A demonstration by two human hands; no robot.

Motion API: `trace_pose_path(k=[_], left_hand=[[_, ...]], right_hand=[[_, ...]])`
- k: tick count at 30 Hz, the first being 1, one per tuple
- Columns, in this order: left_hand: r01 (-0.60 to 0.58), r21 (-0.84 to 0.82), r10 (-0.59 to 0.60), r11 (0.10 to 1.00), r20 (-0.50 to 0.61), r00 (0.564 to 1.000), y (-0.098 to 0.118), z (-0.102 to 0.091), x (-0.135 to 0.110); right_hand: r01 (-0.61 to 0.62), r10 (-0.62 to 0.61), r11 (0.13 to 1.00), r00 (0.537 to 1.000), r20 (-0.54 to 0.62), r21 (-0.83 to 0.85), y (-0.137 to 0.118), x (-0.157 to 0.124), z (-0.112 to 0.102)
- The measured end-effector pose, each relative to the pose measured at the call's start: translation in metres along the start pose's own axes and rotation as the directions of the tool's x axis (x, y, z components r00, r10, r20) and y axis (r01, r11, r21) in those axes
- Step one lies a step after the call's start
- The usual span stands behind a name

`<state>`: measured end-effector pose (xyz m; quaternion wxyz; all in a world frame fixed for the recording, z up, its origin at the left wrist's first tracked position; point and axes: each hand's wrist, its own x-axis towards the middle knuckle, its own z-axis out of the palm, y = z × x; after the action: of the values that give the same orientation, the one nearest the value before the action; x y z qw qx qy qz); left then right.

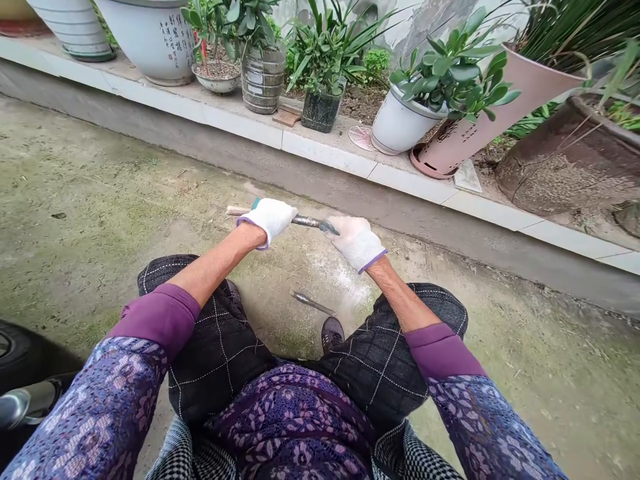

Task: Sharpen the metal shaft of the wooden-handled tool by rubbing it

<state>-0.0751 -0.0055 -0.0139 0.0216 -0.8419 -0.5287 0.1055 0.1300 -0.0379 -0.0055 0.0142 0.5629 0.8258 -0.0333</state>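
Note:
My left hand (270, 217), in a white glove with a purple cuff, is closed round a long tool with a wooden handle end and a worn metal shaft (306, 221). A bit of green shows beside that glove. My right hand (353, 239), gloved alike and a little blurred, is closed at the tool's dark far end; its fingertips are partly hidden. The tool lies roughly level between both hands, above the ground in front of my knees. Below it, a second thin metal tool (313, 303) rests on the ground near my shoe.
White powder (345, 277) is scattered on the mossy concrete ground (100, 180). Ahead runs a low tiled ledge (325, 155) with several potted plants, among them a white pot (405, 123) and a tall pink pot (465, 137). A black wheel-like object (25, 353) stands at left.

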Motion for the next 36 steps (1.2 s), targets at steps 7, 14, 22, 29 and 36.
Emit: trace_pose_path(k=[7, 14, 22, 29, 36], left_hand=[[-0.078, -0.095, 0.088, 0.992, 0.097, 0.991, 0.001, -0.006, -0.006], [-0.075, -0.471, 0.092, 0.879, 0.012, 0.996, -0.001, -0.013, -0.010], [0.088, -0.332, -0.080, 0.939, 0.039, 0.996, -0.006, -0.004, 0.000], [-0.021, -0.024, 0.023, 0.999, 0.076, 0.997, 0.003, -0.001, -0.004], [-0.025, -0.200, 0.035, 0.979, 0.045, 0.998, 0.003, -0.020, -0.014]], right_hand=[[0.047, 0.085, 0.714, 0.985, -0.153, 0.699, 0.022, 0.019, 0.016], [-0.123, 0.178, 0.225, 0.980, 0.083, 0.967, 0.004, 0.016, 0.024], [0.090, 0.024, 0.748, 0.986, -0.162, 0.658, -0.010, -0.007, 0.022], [0.110, 0.041, 0.783, 0.973, -0.227, 0.612, 0.013, 0.005, 0.013], [-0.099, 0.240, 0.436, 0.971, -0.009, 0.895, 0.014, 0.025, 0.023]])
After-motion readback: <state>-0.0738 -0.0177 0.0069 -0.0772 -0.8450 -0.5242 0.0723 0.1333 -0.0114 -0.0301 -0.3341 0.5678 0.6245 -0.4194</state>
